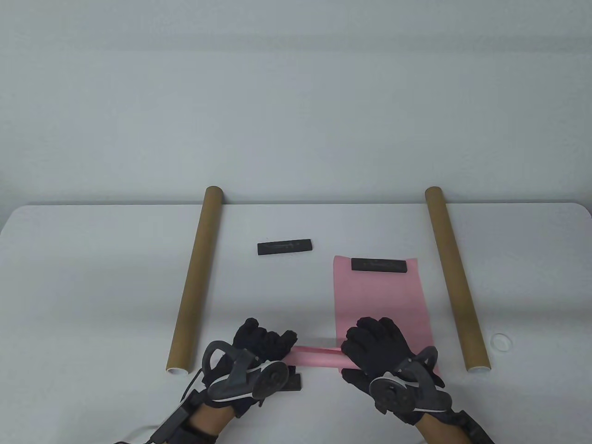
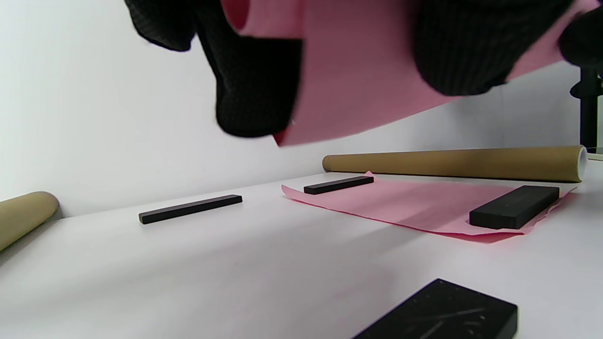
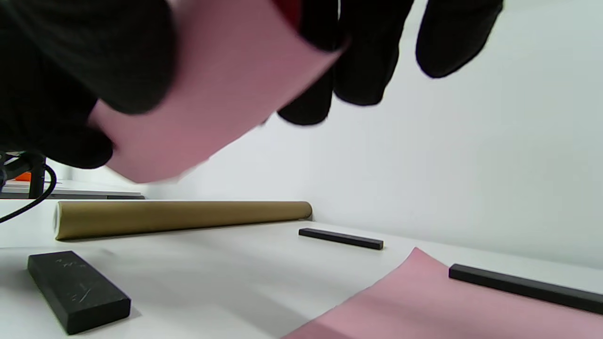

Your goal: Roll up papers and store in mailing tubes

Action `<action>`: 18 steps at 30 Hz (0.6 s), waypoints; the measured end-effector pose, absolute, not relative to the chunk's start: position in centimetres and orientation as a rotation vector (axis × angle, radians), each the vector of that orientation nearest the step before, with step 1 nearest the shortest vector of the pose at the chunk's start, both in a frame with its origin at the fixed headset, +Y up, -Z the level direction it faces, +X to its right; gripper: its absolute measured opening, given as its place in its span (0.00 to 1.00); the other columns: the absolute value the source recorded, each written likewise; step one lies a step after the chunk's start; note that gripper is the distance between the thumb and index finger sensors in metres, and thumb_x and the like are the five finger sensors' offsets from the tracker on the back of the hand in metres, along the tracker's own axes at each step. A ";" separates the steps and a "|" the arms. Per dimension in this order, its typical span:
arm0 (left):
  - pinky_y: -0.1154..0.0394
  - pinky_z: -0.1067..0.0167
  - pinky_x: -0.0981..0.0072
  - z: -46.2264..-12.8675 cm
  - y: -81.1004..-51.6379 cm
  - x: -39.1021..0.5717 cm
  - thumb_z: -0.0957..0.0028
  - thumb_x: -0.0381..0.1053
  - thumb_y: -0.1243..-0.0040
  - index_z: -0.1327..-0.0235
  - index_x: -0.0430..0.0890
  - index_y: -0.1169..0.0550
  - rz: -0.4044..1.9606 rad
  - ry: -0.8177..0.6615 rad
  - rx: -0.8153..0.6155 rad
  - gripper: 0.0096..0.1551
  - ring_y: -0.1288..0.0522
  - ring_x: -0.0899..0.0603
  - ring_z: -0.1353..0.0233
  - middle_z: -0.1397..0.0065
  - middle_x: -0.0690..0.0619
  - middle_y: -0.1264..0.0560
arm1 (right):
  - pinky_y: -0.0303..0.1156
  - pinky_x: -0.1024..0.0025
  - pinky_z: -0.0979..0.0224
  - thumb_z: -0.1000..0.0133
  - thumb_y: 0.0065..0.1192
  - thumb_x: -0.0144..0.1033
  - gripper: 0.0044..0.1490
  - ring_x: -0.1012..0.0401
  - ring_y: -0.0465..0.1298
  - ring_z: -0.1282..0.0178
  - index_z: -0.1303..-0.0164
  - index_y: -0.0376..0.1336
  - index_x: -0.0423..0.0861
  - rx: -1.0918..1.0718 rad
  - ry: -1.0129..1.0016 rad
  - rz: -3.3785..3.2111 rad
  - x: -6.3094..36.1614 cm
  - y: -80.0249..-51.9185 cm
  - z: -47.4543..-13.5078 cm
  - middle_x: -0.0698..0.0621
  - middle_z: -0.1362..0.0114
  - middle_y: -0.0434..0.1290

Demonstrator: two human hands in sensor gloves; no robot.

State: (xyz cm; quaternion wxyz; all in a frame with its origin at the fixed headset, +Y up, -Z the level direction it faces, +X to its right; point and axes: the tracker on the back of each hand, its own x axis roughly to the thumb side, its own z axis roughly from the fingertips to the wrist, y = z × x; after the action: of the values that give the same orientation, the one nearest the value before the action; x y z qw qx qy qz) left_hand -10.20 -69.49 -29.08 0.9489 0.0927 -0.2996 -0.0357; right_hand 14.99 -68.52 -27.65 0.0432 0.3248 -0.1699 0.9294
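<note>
Both hands hold a rolled pink paper point(image 1: 314, 357) just above the table's front edge. My left hand point(image 1: 277, 344) grips its left end and my right hand point(image 1: 360, 337) grips its right end. The roll fills the top of the left wrist view point(image 2: 358, 84) and the right wrist view point(image 3: 212, 84). Two brown mailing tubes lie on the table, one on the left point(image 1: 194, 282) and one on the right point(image 1: 455, 277), open ends toward me. A second pink sheet point(image 1: 379, 296) lies flat, with a black bar point(image 1: 379, 265) on its far end.
A loose black bar point(image 1: 284, 247) lies mid-table. A black block point(image 1: 293, 381) sits under my left hand. Another block point(image 2: 513, 206) rests on the flat sheet's near end. A white round cap point(image 1: 501, 342) lies right of the right tube.
</note>
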 end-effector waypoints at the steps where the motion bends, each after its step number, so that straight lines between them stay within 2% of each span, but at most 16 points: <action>1: 0.33 0.27 0.45 -29.0 -69.5 -10.1 0.60 0.69 0.37 0.32 0.56 0.30 -0.076 -0.619 0.192 0.41 0.16 0.51 0.42 0.41 0.59 0.19 | 0.67 0.32 0.24 0.50 0.64 0.65 0.37 0.42 0.76 0.24 0.48 0.78 0.47 0.996 -0.483 2.822 15.1 -68.6 -27.8 0.47 0.33 0.80; 3: 0.31 0.28 0.46 -29.1 -69.6 -10.0 0.60 0.70 0.37 0.34 0.56 0.28 -0.085 -0.618 0.187 0.40 0.15 0.53 0.46 0.47 0.60 0.17 | 0.67 0.31 0.25 0.51 0.63 0.67 0.39 0.41 0.76 0.25 0.50 0.79 0.45 0.981 -0.421 2.783 15.3 -68.8 -28.1 0.46 0.35 0.81; 7: 0.29 0.29 0.48 -29.4 -69.9 -10.0 0.61 0.72 0.39 0.38 0.56 0.24 -0.052 -0.619 0.146 0.38 0.12 0.54 0.53 0.56 0.62 0.14 | 0.63 0.30 0.23 0.51 0.69 0.63 0.44 0.38 0.69 0.19 0.30 0.68 0.46 0.977 -0.481 2.848 15.5 -69.0 -28.1 0.44 0.22 0.70; 9: 0.29 0.29 0.48 -29.5 -70.0 -10.1 0.61 0.72 0.39 0.39 0.56 0.24 -0.050 -0.610 0.138 0.38 0.12 0.54 0.54 0.57 0.62 0.14 | 0.63 0.30 0.22 0.49 0.71 0.57 0.42 0.38 0.67 0.18 0.28 0.66 0.47 0.969 -0.521 2.866 15.5 -69.0 -28.1 0.44 0.20 0.68; 12: 0.29 0.29 0.48 -29.4 -69.9 -10.2 0.62 0.72 0.39 0.37 0.56 0.25 -0.056 -0.599 0.150 0.39 0.13 0.54 0.51 0.54 0.61 0.15 | 0.64 0.31 0.22 0.48 0.70 0.57 0.37 0.40 0.70 0.19 0.33 0.70 0.49 0.971 -0.517 2.838 15.5 -68.9 -28.0 0.46 0.24 0.72; 15: 0.31 0.28 0.47 -29.3 -69.8 -10.1 0.61 0.69 0.34 0.33 0.56 0.29 -0.080 -0.605 0.180 0.41 0.15 0.53 0.45 0.44 0.60 0.18 | 0.67 0.32 0.24 0.50 0.63 0.66 0.38 0.42 0.76 0.24 0.49 0.79 0.47 0.984 -0.443 2.797 15.7 -68.7 -28.3 0.48 0.35 0.82; 17: 0.29 0.29 0.48 -29.3 -69.8 -10.1 0.60 0.68 0.35 0.36 0.57 0.27 -0.078 -0.607 0.185 0.38 0.14 0.54 0.48 0.49 0.61 0.16 | 0.67 0.32 0.25 0.51 0.62 0.67 0.39 0.42 0.77 0.26 0.53 0.80 0.46 0.973 -0.424 2.764 16.0 -68.7 -28.4 0.46 0.37 0.82; 18: 0.29 0.29 0.48 -29.3 -69.8 -10.1 0.60 0.69 0.35 0.37 0.57 0.25 -0.066 -0.610 0.177 0.37 0.13 0.54 0.50 0.52 0.61 0.16 | 0.67 0.32 0.25 0.51 0.61 0.68 0.40 0.41 0.76 0.25 0.50 0.79 0.46 0.973 -0.425 2.770 16.0 -68.7 -28.4 0.46 0.35 0.81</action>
State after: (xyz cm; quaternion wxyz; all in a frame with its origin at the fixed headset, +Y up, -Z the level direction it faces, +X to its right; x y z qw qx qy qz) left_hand -10.09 -69.77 -29.32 0.9495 0.0868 -0.2997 -0.0325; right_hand 16.03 -68.65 -28.38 0.0876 0.3268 -0.1426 0.9302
